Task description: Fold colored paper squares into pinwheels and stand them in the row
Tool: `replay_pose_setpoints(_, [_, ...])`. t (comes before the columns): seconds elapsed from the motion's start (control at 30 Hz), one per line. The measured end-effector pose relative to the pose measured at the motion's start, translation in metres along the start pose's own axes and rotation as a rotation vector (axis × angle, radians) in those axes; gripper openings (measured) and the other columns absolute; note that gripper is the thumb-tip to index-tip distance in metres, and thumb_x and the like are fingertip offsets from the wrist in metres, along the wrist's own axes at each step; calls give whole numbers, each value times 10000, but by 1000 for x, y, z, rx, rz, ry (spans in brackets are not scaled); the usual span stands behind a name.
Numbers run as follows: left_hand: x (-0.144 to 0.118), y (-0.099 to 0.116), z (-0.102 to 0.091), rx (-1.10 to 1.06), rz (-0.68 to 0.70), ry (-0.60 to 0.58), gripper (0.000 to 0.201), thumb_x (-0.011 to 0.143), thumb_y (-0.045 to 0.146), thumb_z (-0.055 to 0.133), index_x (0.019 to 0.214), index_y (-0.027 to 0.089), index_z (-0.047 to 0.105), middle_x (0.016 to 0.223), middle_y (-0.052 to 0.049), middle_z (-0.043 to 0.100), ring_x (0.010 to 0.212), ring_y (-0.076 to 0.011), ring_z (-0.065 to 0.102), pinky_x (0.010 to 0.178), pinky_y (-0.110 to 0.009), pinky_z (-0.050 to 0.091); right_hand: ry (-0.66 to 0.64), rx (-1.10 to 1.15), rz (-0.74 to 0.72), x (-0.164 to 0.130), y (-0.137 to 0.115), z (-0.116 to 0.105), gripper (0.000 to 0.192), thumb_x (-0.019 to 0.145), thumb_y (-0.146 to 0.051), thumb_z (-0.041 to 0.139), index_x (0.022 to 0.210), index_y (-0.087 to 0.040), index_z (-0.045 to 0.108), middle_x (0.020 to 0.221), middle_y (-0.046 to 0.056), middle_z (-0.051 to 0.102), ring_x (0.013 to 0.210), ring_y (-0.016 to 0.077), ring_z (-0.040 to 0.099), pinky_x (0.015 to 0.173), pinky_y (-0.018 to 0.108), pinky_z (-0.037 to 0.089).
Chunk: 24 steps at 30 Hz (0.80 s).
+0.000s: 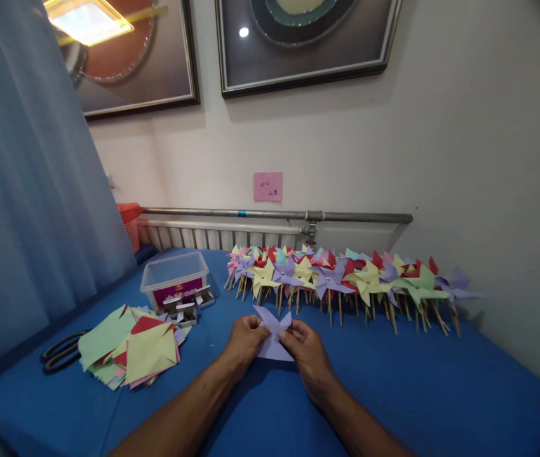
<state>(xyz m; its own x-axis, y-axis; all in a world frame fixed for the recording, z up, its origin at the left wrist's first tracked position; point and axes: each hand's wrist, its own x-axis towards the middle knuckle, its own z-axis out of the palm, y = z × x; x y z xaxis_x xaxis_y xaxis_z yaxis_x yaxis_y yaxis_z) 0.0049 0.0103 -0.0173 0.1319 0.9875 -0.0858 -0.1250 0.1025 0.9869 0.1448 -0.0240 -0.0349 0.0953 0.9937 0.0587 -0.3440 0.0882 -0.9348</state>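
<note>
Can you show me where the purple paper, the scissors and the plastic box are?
purple paper (274, 330): head view, middle of the sheet between the hands.
scissors (60, 352): head view, black handle loops.
plastic box (175, 274): head view, clear front wall.

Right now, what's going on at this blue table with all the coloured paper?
A person is folding a purple paper piece, with the left hand and right hand both pinching it over the blue table. A long row of finished paper pinwheels on sticks lies behind. To the left sit a pile of cut coloured paper squares, black scissors, a clear plastic box and small open boxes.
</note>
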Motion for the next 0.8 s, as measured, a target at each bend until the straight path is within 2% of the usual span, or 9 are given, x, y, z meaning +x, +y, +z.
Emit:
replay_pose_setpoints(0.13, [1, -4, 4, 14, 33, 40, 269, 550, 267, 798, 557, 172, 547, 469, 44, 533, 426, -74, 414, 461, -214, 284, 44, -40, -9, 1, 0, 1, 437, 622, -431, 864, 947, -204, 682, 865, 74, 790, 827, 290, 751, 818, 423, 568])
replay_pose_setpoints(0.3, [1, -6, 5, 10, 32, 36, 246, 587, 260, 784, 570, 172, 556, 478, 46, 535, 428, -75, 404, 465, -212, 289, 81, -112, -24, 3, 1, 3, 394, 626, -419, 828, 923, -218, 666, 876, 85, 797, 818, 314, 752, 710, 397, 572])
replay_pose_setpoints(0.53, [-3, -1, 7, 29, 4, 12, 241, 594, 239, 768, 566, 183, 536, 465, 56, 514, 422, -77, 388, 460, -220, 291, 141, -167, -44, 7, 6, 4, 415, 595, -450, 840, 877, -221, 640, 722, 34, 755, 668, 261, 704, 597, 337, 522])
replay_pose_setpoints(0.7, [-3, -1, 7, 26, -2, 2, 245, 592, 265, 764, 574, 183, 533, 463, 50, 522, 424, -78, 392, 462, -223, 289, 139, -181, -34, 10, 13, 1, 352, 630, -409, 790, 880, -222, 628, 709, 18, 742, 614, 231, 674, 572, 322, 502])
replay_pose_setpoints(0.8, [-3, -2, 7, 42, 6, 3, 228, 590, 274, 758, 590, 175, 553, 477, 42, 544, 434, -84, 413, 470, -225, 305, 155, -210, -69, 12, 16, -1, 320, 648, -371, 750, 901, -216, 631, 737, 21, 741, 646, 225, 676, 584, 314, 506])
